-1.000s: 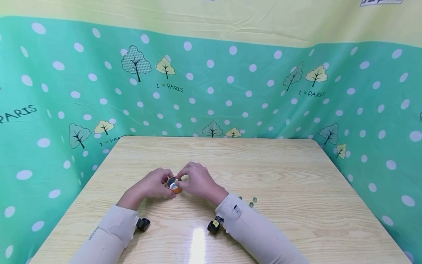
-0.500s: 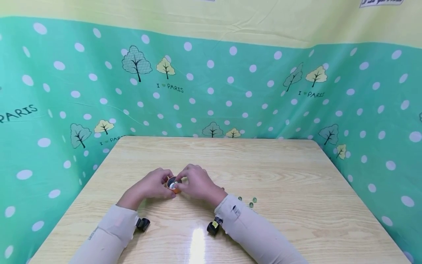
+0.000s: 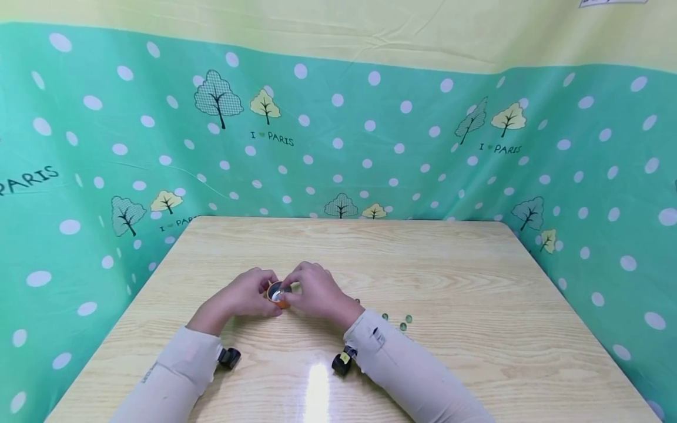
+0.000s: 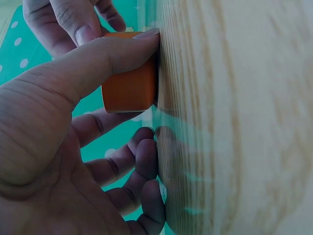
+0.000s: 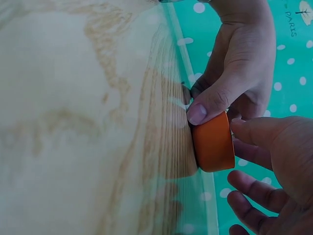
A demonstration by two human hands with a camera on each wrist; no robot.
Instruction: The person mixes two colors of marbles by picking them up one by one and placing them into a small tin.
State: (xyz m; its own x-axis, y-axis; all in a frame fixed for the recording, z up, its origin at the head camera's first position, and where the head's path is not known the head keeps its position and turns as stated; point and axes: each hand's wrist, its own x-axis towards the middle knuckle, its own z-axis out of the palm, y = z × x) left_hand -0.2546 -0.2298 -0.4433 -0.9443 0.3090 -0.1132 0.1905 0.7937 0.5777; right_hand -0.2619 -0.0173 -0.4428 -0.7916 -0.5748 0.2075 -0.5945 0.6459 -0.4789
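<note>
A small orange cup [image 3: 283, 305] with a pale inside stands on the table, left of centre. My left hand [image 3: 247, 295] grips it from the left, thumb along the near side of the wall and index finger round the far side; its other fingers are loosely bent by the tabletop in the left wrist view. The right hand [image 3: 319, 294] reaches over the rim, thumb and index finger together at the cup's mouth. A small shiny glass marble [image 3: 282, 291] shows at those fingertips, mostly hidden. In the right wrist view the orange wall [image 5: 213, 145] faces the camera.
Several green glass marbles [image 3: 403, 326] lie loose on the wooden table [image 3: 449, 264], right of the right wrist. A darker small piece [image 3: 357, 301] peeks out beside that wrist. A polka-dot curtain [image 3: 338, 123] surrounds the table's back and sides.
The right hand's fingertips have dipped slightly lower into the cup's mouth with the marble, and the right wrist has shifted a little left. The left hand and cup stay put.
</note>
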